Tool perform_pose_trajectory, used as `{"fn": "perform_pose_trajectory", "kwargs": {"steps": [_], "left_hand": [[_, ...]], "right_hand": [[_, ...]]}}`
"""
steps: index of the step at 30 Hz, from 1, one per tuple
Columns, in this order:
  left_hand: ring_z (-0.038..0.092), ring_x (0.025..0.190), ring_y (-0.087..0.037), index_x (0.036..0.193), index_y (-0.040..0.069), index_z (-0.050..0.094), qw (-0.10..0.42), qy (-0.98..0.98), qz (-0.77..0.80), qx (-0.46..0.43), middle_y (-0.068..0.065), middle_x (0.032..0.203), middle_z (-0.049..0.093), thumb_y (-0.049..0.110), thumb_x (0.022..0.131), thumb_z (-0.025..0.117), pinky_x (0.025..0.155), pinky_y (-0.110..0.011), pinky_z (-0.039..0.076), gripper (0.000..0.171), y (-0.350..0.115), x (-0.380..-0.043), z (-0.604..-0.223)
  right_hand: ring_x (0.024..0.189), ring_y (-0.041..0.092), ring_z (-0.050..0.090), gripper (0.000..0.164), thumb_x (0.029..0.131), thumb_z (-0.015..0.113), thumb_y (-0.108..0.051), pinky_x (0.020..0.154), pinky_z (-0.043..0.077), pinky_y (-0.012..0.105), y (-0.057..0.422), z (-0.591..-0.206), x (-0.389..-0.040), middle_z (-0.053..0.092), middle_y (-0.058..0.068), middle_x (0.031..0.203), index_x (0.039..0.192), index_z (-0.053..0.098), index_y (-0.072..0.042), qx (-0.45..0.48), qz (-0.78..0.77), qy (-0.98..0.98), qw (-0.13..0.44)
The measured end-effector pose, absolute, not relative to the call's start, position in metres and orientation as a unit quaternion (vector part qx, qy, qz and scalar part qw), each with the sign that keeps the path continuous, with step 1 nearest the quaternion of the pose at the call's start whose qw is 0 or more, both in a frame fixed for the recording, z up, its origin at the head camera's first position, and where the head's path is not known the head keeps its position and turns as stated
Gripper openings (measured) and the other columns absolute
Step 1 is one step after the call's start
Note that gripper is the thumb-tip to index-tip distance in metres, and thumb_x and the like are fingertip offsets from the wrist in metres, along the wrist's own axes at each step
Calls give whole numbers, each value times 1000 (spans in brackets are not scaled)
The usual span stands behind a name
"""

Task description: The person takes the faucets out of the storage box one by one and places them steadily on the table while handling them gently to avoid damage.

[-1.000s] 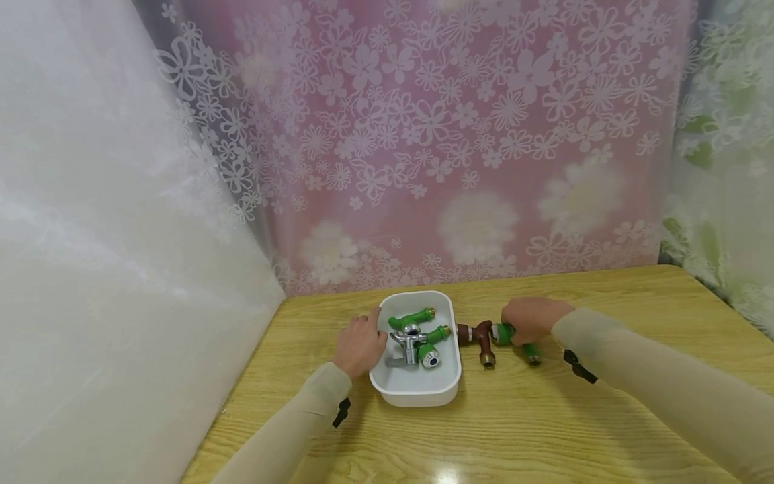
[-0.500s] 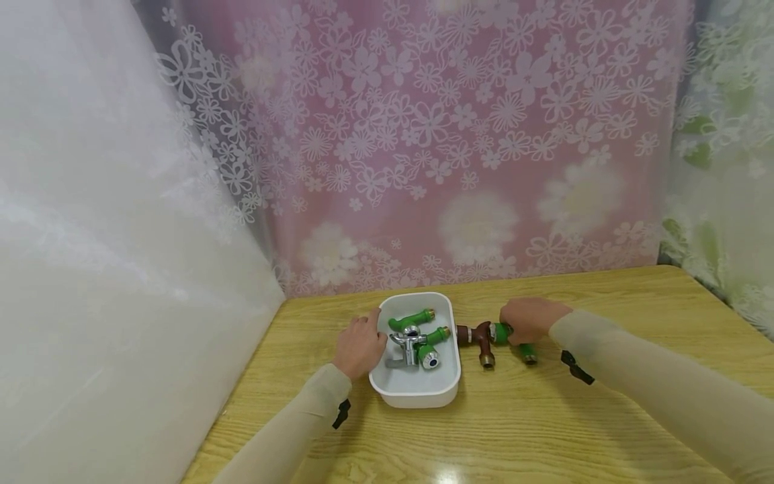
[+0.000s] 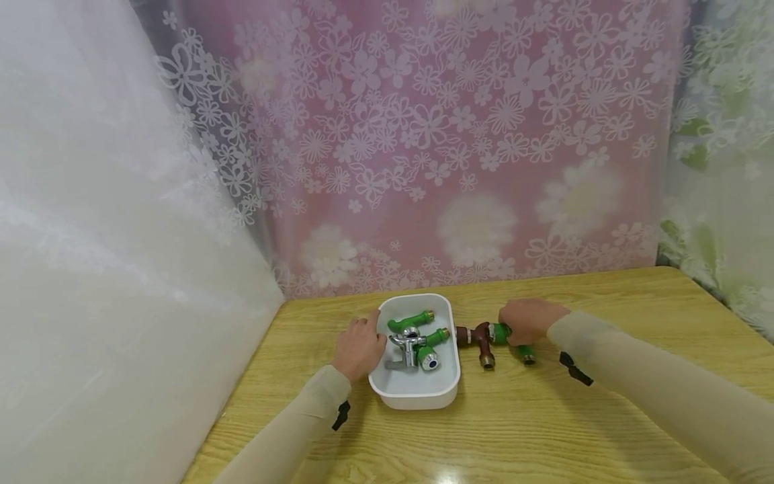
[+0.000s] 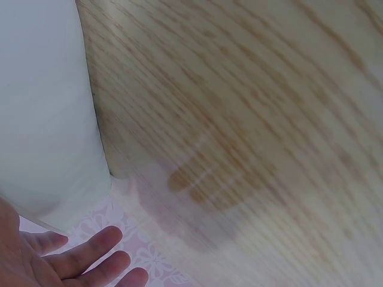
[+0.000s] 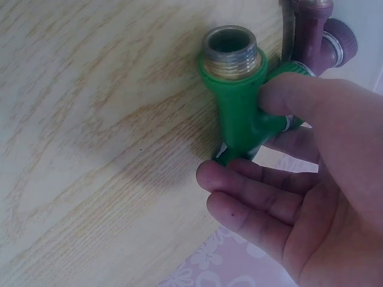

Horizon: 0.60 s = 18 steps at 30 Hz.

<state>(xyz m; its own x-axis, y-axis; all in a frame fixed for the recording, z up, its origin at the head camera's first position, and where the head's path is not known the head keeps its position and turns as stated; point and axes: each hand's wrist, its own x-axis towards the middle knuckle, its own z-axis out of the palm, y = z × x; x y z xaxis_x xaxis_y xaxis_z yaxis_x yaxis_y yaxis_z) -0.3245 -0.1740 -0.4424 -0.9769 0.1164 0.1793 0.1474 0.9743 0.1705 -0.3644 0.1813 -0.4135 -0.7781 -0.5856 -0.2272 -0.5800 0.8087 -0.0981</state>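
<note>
My left hand (image 3: 360, 347) rests at the left rim of a white plastic tub (image 3: 417, 401). In the left wrist view its fingers (image 4: 90, 252) look straight and loosely spread beside the tub's wall. My right hand (image 3: 527, 318) holds a green tap (image 5: 234, 113) on the table, thumb against its body and the lower fingers around the far end. Its threaded brass inlet shows in the right wrist view. Directly left of it lies a brown tap (image 3: 482, 336), between the green tap and the tub.
Inside the tub are a green tap (image 3: 410, 321), a chrome tap (image 3: 410, 349), and another green tap with a chrome knob (image 3: 431, 359). The wooden table (image 3: 514, 430) meets a floral curtain (image 3: 393, 154) at the back and a white sheet (image 3: 109, 202) at the left.
My right hand has shifted slightly left with the green tap, toward the brown tap. The left hand has kept its place at the tub.
</note>
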Motion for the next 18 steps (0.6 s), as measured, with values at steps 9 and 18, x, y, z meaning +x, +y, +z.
{"fn": "perform_pose_trajectory", "kwargs": {"steps": [9,18], "left_hand": [[58,122,-32,152,15,41,89,-990,-90,-68,-15,130,65,28,101,48,88,-54,54,53,-175,-325,-444],[60,120,-33,151,14,42,95,-989,-86,-72,-15,128,65,27,101,49,84,-53,55,53,-175,-325,-443]], "right_hand": [[60,11,39,24,92,70,-13,60,34,31,180,-408,-358,46,-5,66,73,56,-17,-310,-3,943,122],[61,11,40,23,91,71,-12,60,34,31,180,-407,-358,49,-4,68,74,57,-17,-306,-11,944,121]]}}
